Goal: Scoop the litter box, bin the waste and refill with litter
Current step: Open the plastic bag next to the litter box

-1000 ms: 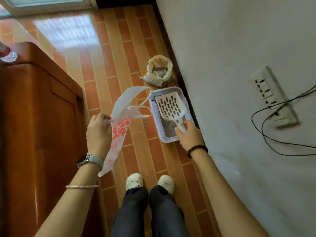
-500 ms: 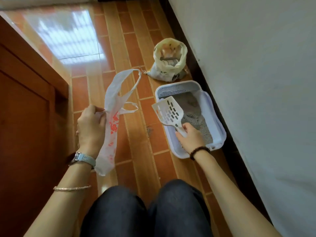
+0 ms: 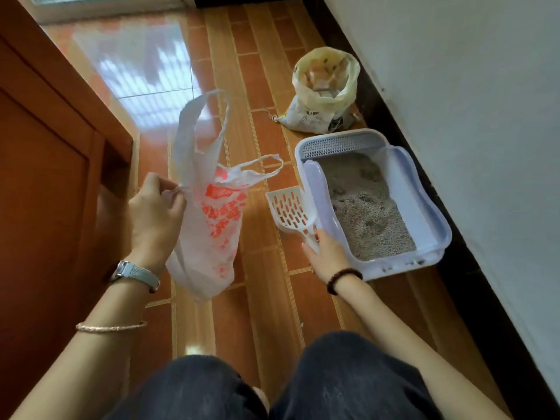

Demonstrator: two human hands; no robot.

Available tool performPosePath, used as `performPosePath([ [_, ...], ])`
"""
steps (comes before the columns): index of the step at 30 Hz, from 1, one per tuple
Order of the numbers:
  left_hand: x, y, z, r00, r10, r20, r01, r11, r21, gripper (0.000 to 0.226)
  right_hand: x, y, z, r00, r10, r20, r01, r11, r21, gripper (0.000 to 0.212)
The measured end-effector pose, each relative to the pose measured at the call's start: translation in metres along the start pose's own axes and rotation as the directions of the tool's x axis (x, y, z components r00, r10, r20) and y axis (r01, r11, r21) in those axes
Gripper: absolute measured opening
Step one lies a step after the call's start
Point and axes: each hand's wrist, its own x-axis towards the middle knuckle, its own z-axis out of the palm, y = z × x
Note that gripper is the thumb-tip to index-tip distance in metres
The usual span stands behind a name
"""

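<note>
Beside the litter box (image 3: pixel 431 219), my right hand (image 3: pixel 328 257) grips the slotted scoop (image 3: pixel 288 210); my left hand (image 3: pixel 154 215) pinches the plastic bag (image 3: pixel 209 234) by one edge. Risk: its mouth hangs collapsed, so a scoopful may spill.

Pinches bunched edge of plastic bag (image 3: pixel 209 225) w/ thumb & fingertips of left grip (image 3: pixel 154 213), held up well left of litter box (image 3: pixel 394 269), back of hand to cam. Angles L forearm up from lower left, bare, watch (image 3: pixel 136 272) at wrist. Wraps right grip (image 3: pixel 328 256) round handle of scoop (image 3: pixel 289 212) just beside box's near-left corner, knuckles up. Stretches R forearm fwd from lower right, bare, bead band (image 3: pixel 344 278) at wrist.
</note>
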Motion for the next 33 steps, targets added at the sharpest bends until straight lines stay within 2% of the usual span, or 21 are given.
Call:
performPosePath([
  [7,-0.036,-0.028,0.026,0.999,-0.002,0.054,0.002,1.000,-0.013,0.014,-0.017,0.033,0.046,0.997,0.026,0.072,-0.015,0.988,-0.151,0.018],
  [10,-0.049,-0.033,0.027,1.000,-0.012,0.028,0.012,1.000,-0.024,0.012,-0.027,0.047,0.059,0.996,0.053,0.066,-0.039,0.980,-0.194,0.019],
  [19,-0.067,-0.047,0.023,0.999,-0.031,0.023,0.031,0.999,-0.030,0.012,-0.031,0.079,0.092,0.985,0.172,0.007,-0.166,0.960,-0.224,0.025],
  [22,-0.072,-0.049,0.024,0.999,-0.036,0.031,0.036,0.999,-0.030,0.012,-0.033,0.085,0.094,0.984,0.180,0.004,-0.174,0.956,-0.236,0.024],
  [27,-0.079,-0.052,0.027,0.998,-0.044,0.045,0.046,0.998,-0.044,0.012,-0.037,0.092,0.096,0.980,0.194,-0.041,-0.198,0.966,-0.164,0.028],
  [33,-0.084,-0.047,0.029,0.995,-0.088,0.052,0.092,0.993,-0.069,0.015,-0.037,0.099,0.095,0.980,0.193,-0.042,-0.197,0.957,-0.211,0.031],
])
